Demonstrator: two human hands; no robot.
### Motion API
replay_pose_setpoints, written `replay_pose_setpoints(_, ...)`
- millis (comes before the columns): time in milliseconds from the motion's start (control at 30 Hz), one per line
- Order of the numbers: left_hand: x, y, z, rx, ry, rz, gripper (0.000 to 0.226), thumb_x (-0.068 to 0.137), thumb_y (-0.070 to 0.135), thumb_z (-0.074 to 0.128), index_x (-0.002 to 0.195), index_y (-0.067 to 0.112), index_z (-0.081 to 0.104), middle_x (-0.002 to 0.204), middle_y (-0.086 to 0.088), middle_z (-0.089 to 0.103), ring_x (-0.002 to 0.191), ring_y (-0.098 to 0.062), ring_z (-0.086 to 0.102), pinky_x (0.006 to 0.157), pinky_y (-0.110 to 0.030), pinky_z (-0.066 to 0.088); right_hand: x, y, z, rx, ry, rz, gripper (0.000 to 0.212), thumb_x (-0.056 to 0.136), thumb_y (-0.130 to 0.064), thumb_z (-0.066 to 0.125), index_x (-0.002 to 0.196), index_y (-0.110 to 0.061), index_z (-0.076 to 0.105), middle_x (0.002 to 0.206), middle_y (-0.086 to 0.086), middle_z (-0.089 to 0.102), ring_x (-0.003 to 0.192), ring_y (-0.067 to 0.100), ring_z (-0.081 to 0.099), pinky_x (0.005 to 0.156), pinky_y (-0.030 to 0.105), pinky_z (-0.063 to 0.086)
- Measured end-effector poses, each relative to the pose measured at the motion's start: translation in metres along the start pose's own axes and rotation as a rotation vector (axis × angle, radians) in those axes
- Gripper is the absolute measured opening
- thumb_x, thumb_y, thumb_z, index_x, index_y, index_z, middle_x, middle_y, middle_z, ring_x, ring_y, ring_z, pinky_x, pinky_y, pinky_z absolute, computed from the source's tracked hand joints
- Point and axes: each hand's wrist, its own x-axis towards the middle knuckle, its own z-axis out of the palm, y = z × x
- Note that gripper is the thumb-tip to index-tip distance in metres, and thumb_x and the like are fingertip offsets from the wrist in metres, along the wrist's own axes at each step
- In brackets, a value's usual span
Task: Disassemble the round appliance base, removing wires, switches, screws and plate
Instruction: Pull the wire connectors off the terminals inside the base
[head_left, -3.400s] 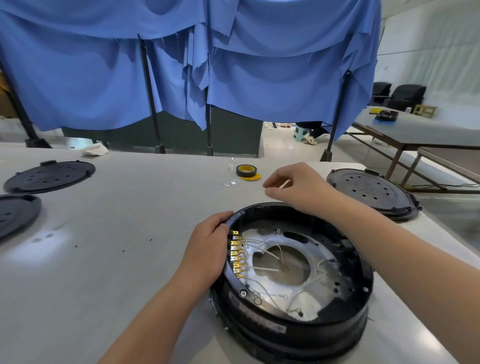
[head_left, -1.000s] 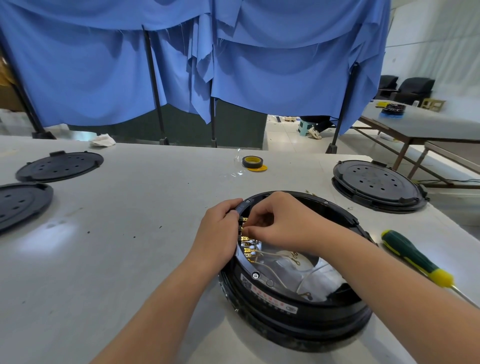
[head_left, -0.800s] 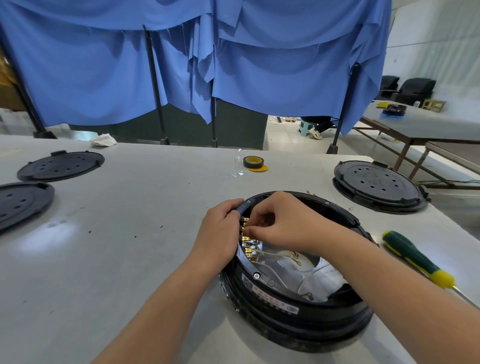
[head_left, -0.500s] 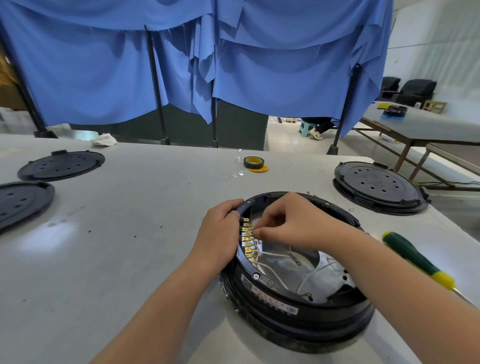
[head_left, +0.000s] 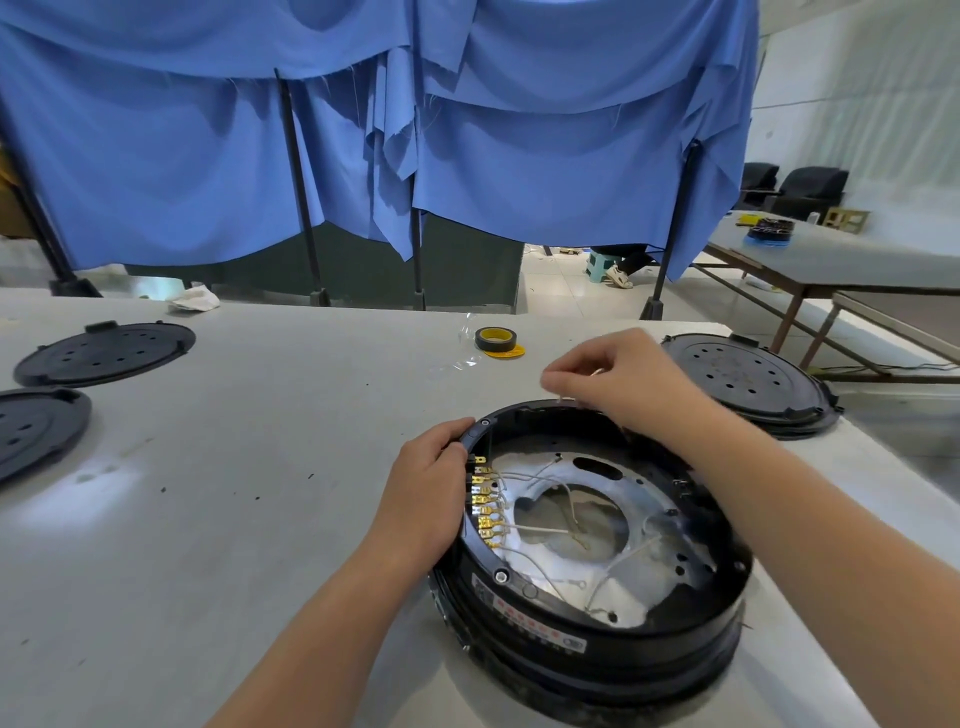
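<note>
Right fingers: your right hand (head_left: 618, 379) is up over the far rim of the round base (head_left: 587, 545), fingertips pinched together on what looks like a thin pale wire (head_left: 569, 399). It's blurry there, so I can't tell how much of it you've got.

Left fingers: your left hand (head_left: 423, 499) is curled over the left rim of the base, thumb on top, right beside the row of brass terminals (head_left: 485, 501). Good brace, I'd leave it there.

Doing the pull well: I'd tug each wire straight out along its terminal, not sideways, so the spade slips off instead of bending. Grab low near the connector if you can; a pull on the bare lead could snap it.

What's left: several thin wires (head_left: 540, 530) look plugged in at the terminals and trail across the silver plate (head_left: 644, 551) inside the base. The plate and rim screws (head_left: 501, 575) look untouched, so you're early on, I'd guess.

Where the base sits: flat on the grey table (head_left: 234, 493), open side up, right in front of you, under both hands.

Around the base: a black cover (head_left: 737, 379) just past its far right edge, a tape roll (head_left: 496, 339) beyond its far side, and two more black lids (head_left: 104, 353) well off to its left.
</note>
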Motion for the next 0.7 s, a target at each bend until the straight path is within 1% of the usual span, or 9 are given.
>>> replay_pose_setpoints(67,0.0,0.0,0.0,0.005,0.0,-0.011,0.036,0.094,0.008,0.042,0.121,0.017,0.063,0.116,0.002,0.066,0.109,-0.014,0.059,0.093,-0.027,0.044,0.017,0.012,-0.015,0.015,0.059,0.091,0.008,0.078,-0.027,0.077,0.081,-0.02,0.076,0.069,-0.009,0.073,0.057,0.001,0.063,0.058,0.015,0.052)
replay_pose_setpoints(133,0.0,0.0,0.0,-0.003,0.001,-0.018,0.036,0.095,0.008,0.041,0.121,0.017,0.063,0.117,0.002,0.066,0.11,-0.015,0.059,0.094,-0.028,0.044,0.034,0.031,-0.025,-0.002,0.081,0.21,0.015,0.078,-0.025,0.077,0.086,-0.013,0.075,0.076,0.002,0.074,0.063,0.009,0.064,0.061,0.024,0.054)
replay_pose_setpoints(233,0.0,0.0,0.001,-0.008,0.004,-0.022,0.036,0.095,0.009,0.042,0.122,0.018,0.063,0.118,0.003,0.066,0.111,-0.014,0.059,0.092,-0.025,0.044,0.05,0.061,-0.031,-0.019,0.066,0.363,0.02,0.077,-0.019,0.078,0.089,-0.003,0.072,0.078,0.01,0.072,0.063,0.013,0.064,0.054,0.02,0.052)
replay_pose_setpoints(333,0.001,-0.002,0.001,-0.006,0.01,-0.01,0.035,0.095,0.008,0.042,0.12,0.019,0.064,0.115,0.005,0.067,0.109,-0.011,0.059,0.084,-0.018,0.042,0.058,0.088,-0.026,-0.091,0.041,0.455,0.019,0.076,-0.019,0.08,0.082,-0.002,0.072,0.065,0.008,0.069,0.051,0.012,0.061,0.042,0.017,0.047)
replay_pose_setpoints(400,0.001,-0.003,0.0,-0.006,0.015,-0.011,0.035,0.095,0.008,0.042,0.118,0.021,0.065,0.112,0.009,0.067,0.106,-0.008,0.059,0.081,-0.014,0.042,0.063,0.1,-0.02,-0.172,0.026,0.464,0.017,0.074,-0.022,0.081,0.073,-0.008,0.072,0.062,0.005,0.066,0.051,0.014,0.057,0.044,0.018,0.045)
replay_pose_setpoints(500,0.002,-0.005,0.0,-0.006,0.018,-0.006,0.035,0.095,0.007,0.042,0.114,0.025,0.066,0.105,0.015,0.067,0.1,-0.001,0.06,0.078,-0.013,0.042,0.072,0.111,-0.013,-0.279,-0.027,0.424,0.013,0.074,-0.019,0.08,0.068,-0.013,0.071,0.08,0.006,0.069,0.067,0.015,0.058,0.065,0.025,0.047)
replay_pose_setpoints(533,0.002,-0.006,0.0,-0.005,0.021,-0.003,0.035,0.095,0.007,0.043,0.112,0.026,0.066,0.103,0.017,0.067,0.099,0.0,0.06,0.077,-0.013,0.042,0.074,0.113,-0.012,-0.302,-0.033,0.411,0.012,0.074,-0.019,0.08,0.069,-0.014,0.071,0.081,0.005,0.07,0.069,0.014,0.059,0.067,0.026,0.047)
replay_pose_setpoints(667,0.002,-0.006,-0.001,-0.008,0.018,0.004,0.037,0.094,0.006,0.043,0.098,0.034,0.067,0.085,0.026,0.07,0.084,0.013,0.061,0.066,-0.001,0.042,0.08,0.117,-0.012,-0.297,-0.003,0.392,0.016,0.073,-0.024,0.082,0.07,-0.012,0.071,0.068,0.002,0.07,0.058,0.01,0.06,0.049,0.018,0.042)
replay_pose_setpoints(700,0.002,-0.005,-0.001,-0.007,0.015,0.007,0.038,0.094,0.006,0.043,0.094,0.036,0.067,0.083,0.029,0.069,0.082,0.014,0.061,0.063,0.001,0.041,0.082,0.117,-0.013,-0.289,0.0,0.385,0.017,0.073,-0.024,0.082,0.071,-0.011,0.072,0.066,0.003,0.07,0.057,0.01,0.06,0.048,0.018,0.042)
